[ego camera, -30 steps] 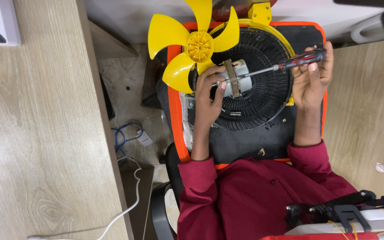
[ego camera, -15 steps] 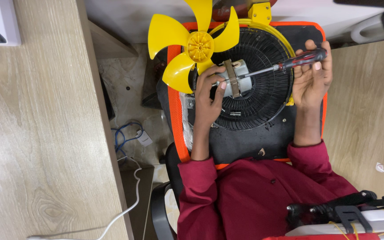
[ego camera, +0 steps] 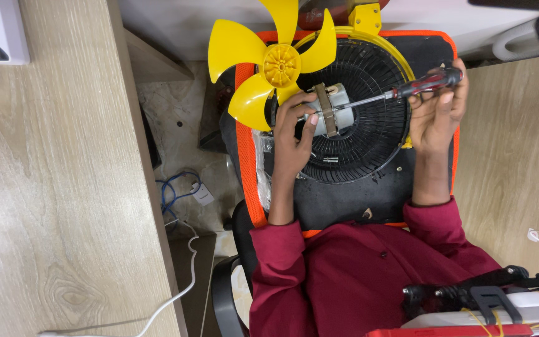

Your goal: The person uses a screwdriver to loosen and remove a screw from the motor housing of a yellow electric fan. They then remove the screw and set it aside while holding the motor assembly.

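Currently left hand point(ego camera: 291, 140) grips motor point(ego camera: 335, 112) at black grille point(ego camera: 369, 134) centre; right hand point(ego camera: 435, 115) clasps screwdriver point(ego camera: 407, 92). Motor likely heavy, rigid; yellow blade point(ego camera: 269, 62) fragile.

A dark red long-sleeved shirt point(ego camera: 357, 274) with small buttons; both sleeves point(ego camera: 276, 249) bunch just above the wrists. Left hand point(ego camera: 291, 146) and right hand point(ego camera: 432, 118) are bare.
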